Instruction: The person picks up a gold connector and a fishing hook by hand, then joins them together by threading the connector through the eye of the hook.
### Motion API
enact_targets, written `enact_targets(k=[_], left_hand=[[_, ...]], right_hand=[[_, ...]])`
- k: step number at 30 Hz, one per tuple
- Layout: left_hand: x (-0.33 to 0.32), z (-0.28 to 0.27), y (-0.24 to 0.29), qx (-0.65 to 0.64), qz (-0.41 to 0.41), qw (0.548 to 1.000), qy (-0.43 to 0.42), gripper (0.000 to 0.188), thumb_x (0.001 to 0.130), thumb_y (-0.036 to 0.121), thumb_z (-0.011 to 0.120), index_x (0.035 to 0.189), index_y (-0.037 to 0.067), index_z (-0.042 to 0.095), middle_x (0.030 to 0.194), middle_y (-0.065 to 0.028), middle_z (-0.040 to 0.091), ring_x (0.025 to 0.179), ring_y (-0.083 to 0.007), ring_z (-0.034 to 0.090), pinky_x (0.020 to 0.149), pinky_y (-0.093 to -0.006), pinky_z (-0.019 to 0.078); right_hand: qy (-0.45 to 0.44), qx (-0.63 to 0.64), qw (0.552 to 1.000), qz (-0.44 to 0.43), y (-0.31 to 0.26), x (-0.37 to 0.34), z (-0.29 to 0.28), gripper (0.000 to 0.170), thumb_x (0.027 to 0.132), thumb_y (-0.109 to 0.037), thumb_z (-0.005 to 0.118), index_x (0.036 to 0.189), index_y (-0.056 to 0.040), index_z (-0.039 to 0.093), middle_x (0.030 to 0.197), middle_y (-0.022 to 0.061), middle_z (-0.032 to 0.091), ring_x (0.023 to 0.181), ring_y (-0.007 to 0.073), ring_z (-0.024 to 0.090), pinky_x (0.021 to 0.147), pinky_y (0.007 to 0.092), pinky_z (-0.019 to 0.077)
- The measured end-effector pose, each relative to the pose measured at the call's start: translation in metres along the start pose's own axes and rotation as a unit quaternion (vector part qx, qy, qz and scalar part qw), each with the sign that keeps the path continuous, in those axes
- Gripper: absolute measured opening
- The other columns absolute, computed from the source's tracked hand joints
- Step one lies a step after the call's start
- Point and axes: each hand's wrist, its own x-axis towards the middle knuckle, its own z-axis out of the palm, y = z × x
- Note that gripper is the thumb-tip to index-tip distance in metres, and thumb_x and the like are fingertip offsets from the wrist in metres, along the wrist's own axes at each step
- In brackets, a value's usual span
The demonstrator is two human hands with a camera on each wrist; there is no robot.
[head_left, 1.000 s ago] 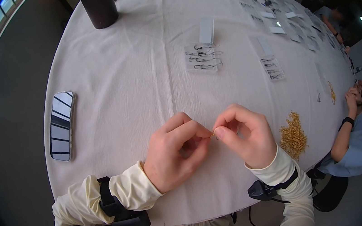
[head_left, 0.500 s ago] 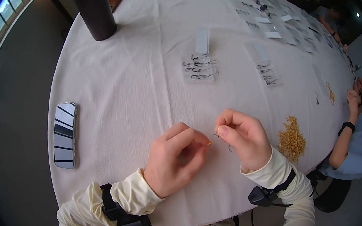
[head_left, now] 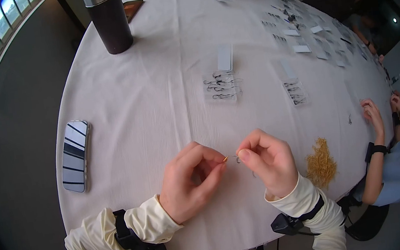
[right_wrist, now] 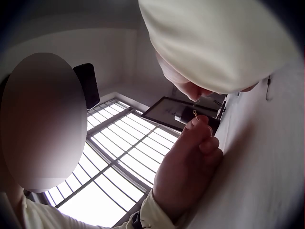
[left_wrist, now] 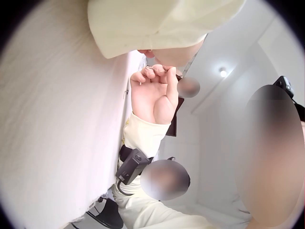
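Left fingers pinch a gold piece, right fingers a thin wire, now drawn apart.

Head view looks down, wrist views (low, close) sideways, all sharing the table.

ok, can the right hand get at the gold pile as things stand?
Likely yes: the gold pile lies close beside the right hand with nothing standing between, though that hand is pinching a small dark piece.
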Motion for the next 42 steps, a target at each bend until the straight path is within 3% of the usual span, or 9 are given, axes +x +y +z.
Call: enact_targets(k=[16,25,30,39,42], left_hand=[[0.001,0.0,0.009,0.045,-0.008,0.999,0.006,0.01,0.085,0.001,0.069,0.094,0.002,0.066,0.085,-0.0059,0.06,0.067,-0.0125,0.062,0.06,-0.0246,0.0507],[0.001,-0.001,0.007,0.046,0.004,0.999,0.004,0.008,0.086,0.0,0.068,0.094,0.002,0.066,0.086,-0.0066,0.059,0.068,-0.0136,0.063,0.06,-0.0258,0.0513],[0.0,-0.001,0.005,0.065,0.014,0.998,-0.015,0.01,0.085,-0.001,0.067,0.095,0.002,0.066,0.086,-0.0074,0.058,0.067,-0.0145,0.063,0.061,-0.0267,0.0515],[0.002,-0.002,0.007,0.07,0.03,0.996,-0.054,0.016,0.083,-0.003,0.066,0.098,0.003,0.067,0.086,-0.0055,0.056,0.066,-0.0129,0.058,0.06,-0.0259,0.048],[0.002,0.002,0.004,0.046,0.037,0.996,-0.064,0.014,0.084,-0.002,0.066,0.098,0.001,0.066,0.086,-0.0041,0.057,0.068,-0.0112,0.057,0.061,-0.0247,0.0457]], right_hand=[[0.027,0.016,1.0,0.003,0.004,0.002,0.012,0.007,0.092,-0.007,0.067,0.092,0.0001,0.065,0.088,0.0012,0.06,0.079,0.0072,0.049,0.074,0.024,0.0411],[0.021,-0.004,1.0,0.004,0.006,0.003,0.015,0.005,0.09,-0.005,0.069,0.091,-0.0002,0.068,0.09,0.0018,0.065,0.08,0.0077,0.054,0.071,0.0241,0.0416],[0.012,-0.074,0.993,-0.093,0.012,0.005,0.012,0.003,0.087,-0.003,0.069,0.088,-0.0017,0.067,0.084,0.0011,0.062,0.075,0.0099,0.052,0.07,0.0252,0.0408],[0.012,0.053,0.998,0.007,0.0,0.005,0.006,0.005,0.091,-0.005,0.068,0.092,-0.0004,0.065,0.089,0.0022,0.061,0.077,0.008,0.052,0.071,0.0237,0.042],[0.003,0.049,0.999,-0.003,0.001,0.004,0.007,0.006,0.09,-0.005,0.068,0.093,0.0003,0.067,0.089,0.0031,0.061,0.077,0.0086,0.053,0.072,0.0242,0.0428]])
